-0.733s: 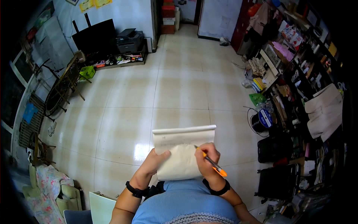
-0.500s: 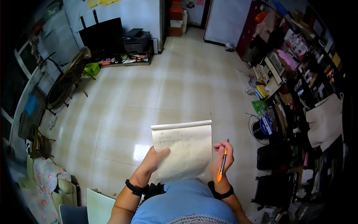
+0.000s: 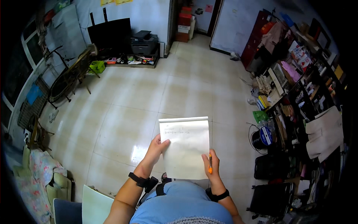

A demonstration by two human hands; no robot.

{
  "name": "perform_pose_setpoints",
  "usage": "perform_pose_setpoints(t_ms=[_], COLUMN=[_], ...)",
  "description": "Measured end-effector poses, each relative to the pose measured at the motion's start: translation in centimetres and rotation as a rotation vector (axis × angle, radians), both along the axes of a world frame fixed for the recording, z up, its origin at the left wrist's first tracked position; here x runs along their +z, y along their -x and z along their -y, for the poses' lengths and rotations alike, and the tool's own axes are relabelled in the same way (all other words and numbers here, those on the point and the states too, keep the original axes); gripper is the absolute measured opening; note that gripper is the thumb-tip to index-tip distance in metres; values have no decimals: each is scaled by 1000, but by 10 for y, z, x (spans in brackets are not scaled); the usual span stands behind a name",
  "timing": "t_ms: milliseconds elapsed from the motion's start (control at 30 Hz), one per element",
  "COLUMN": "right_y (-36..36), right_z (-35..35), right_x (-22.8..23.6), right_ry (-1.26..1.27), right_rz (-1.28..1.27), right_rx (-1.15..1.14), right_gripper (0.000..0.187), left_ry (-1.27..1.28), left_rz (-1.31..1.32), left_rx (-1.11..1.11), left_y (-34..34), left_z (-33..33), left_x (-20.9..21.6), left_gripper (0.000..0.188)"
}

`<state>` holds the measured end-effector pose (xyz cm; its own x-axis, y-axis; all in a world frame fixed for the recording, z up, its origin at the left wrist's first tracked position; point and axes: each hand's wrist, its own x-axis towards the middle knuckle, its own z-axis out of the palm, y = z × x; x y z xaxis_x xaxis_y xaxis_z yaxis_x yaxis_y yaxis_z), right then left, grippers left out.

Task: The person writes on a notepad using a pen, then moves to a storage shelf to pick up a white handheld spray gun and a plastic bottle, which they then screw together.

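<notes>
A cream notepad (image 3: pixel 185 156) with a rolled-over top edge and a few lines of handwriting near its top is held out in front of my body. My left hand (image 3: pixel 158 148) grips its left edge, thumb lying on the page. At the lower right edge, my right hand (image 3: pixel 212 165) has its thumb on the paper and its fingers closed behind. An orange and black pen (image 3: pixel 210 168) is tucked in that same hand, pointing away from me. Its fingers beneath the pad are hidden. Dark bands circle both wrists.
Crowded shelves (image 3: pixel 298 93) line the right side, with a cable spool (image 3: pixel 265 136) and a black suitcase (image 3: pixel 271 198) below. A television (image 3: pixel 110 36) and a printer (image 3: pixel 144 43) stand at the far wall. A covered sofa (image 3: pixel 44 179) and pale chair (image 3: pixel 96 204) are at lower left.
My right hand, apart from the page before, has moved left onto the pad's right edge with the pen still in it. The notepad has straightened and sits slightly higher.
</notes>
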<state>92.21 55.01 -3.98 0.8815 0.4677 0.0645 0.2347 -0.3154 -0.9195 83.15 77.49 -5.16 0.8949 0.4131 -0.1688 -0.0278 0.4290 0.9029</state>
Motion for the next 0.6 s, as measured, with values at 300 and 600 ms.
perform_pose_setpoints(t_ms=[300,600], right_y=[-14,-9], right_z=[2,2], right_x=[-39,-30], right_ry=[-25,44], right_rz=[201,204], right_rx=[-40,-79], right_gripper=[19,22], left_ry=[-32,-78], left_rz=[-45,-23], left_rx=[96,96], left_y=[-9,-11], left_z=[5,6], left_x=[-14,-15], left_gripper=[38,38])
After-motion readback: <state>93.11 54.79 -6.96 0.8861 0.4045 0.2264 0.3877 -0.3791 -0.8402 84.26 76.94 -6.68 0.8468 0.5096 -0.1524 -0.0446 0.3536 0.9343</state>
